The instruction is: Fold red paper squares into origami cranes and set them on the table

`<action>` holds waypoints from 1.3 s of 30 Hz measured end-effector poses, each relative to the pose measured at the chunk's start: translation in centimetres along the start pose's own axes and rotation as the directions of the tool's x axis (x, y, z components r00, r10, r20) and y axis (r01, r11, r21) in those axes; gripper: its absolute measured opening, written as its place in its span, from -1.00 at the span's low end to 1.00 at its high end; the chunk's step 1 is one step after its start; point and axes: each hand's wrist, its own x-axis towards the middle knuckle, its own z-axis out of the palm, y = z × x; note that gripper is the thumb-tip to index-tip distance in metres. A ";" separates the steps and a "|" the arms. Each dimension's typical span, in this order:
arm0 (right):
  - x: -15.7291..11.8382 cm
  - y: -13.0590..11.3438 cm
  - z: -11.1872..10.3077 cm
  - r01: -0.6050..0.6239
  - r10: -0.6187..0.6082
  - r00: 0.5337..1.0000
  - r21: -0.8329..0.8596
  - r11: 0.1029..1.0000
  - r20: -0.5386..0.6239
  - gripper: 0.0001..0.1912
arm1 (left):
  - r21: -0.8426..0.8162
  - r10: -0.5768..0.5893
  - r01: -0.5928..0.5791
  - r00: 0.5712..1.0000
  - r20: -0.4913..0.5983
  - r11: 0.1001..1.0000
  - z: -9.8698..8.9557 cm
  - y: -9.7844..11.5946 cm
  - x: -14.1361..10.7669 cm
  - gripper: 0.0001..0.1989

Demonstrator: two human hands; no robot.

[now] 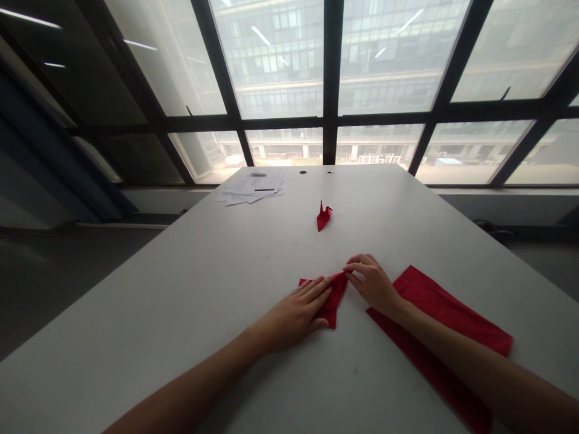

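A small piece of folded red paper (pixel 333 306) lies on the white table, partly covered by my left hand (pixel 298 313). That hand rests flat on it with the fingers stretched out. My right hand (pixel 368 280) pinches the paper's upper right corner between thumb and fingers, lifting it slightly. Beneath my right forearm lies a larger sheet of red paper (pixel 452 310), creased and partly hidden by the arm. Farther back stands a finished red origami crane (pixel 324 217), apart from both hands.
Several loose white papers (pixel 246 190) are piled at the table's far left, with a dark pen-like strip (pixel 265 190) on them. Two small dark round spots lie near the far edge of the white table (pixel 203 289). Large windows (pixel 280 60) stand beyond.
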 end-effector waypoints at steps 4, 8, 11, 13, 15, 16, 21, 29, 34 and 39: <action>0.1 -0.4 -0.1 0.006 -0.006 0.998 0.002 1.000 0.060 -0.89 | -0.004 -0.017 0.017 0.999 -0.032 1.000 -0.2 0.1 0.1 -0.28; -0.2 -0.9 0.0 -0.024 0.018 0.996 0.061 0.998 0.093 -0.84 | 0.028 -0.012 0.013 0.998 -0.065 1.000 -0.5 0.2 0.1 -0.41; -0.3 -1.2 -0.2 -0.021 0.013 0.994 0.081 0.996 0.105 -0.83 | 0.054 -0.002 0.006 0.997 -0.076 0.999 -0.8 0.3 0.1 -0.50; -0.4 -1.3 -0.3 -0.017 0.004 0.991 0.091 0.996 0.134 -0.83 | 0.047 -0.012 0.016 0.997 -0.077 0.999 -0.8 0.4 0.0 -0.47; -0.4 -1.3 -0.3 -0.021 0.007 0.988 0.095 0.995 0.153 -0.82 | 0.027 -0.029 0.031 0.997 -0.072 0.999 -0.8 0.4 0.0 -0.42; -0.4 -1.3 -0.3 -0.023 0.008 0.988 0.097 0.995 0.156 -0.81 | 0.018 -0.036 0.037 0.997 -0.067 0.999 -0.7 0.4 0.0 -0.39; -0.3 -0.9 -0.2 0.042 -0.052 0.984 0.062 0.997 0.168 -0.72 | 0.003 -0.061 0.061 0.997 -0.040 0.998 -0.3 0.2 -0.1 -0.30; -0.5 -1.5 -0.9 0.141 -0.119 0.962 -0.072 0.987 0.246 -0.72 | 0.025 -0.037 0.038 0.999 -0.032 0.999 -0.8 0.1 -0.3 -0.39; -0.5 -1.5 -0.7 0.109 -0.090 0.975 -0.084 0.990 0.203 -0.72 | 0.022 -0.023 0.023 1.000 -0.003 0.999 -0.8 -0.2 -0.5 -0.38; -0.7 -0.5 0.0 -0.066 0.077 0.996 -0.189 0.980 0.048 -0.72 | 0.035 0.019 -0.021 0.998 0.061 0.999 -0.2 -0.7 -0.7 -0.30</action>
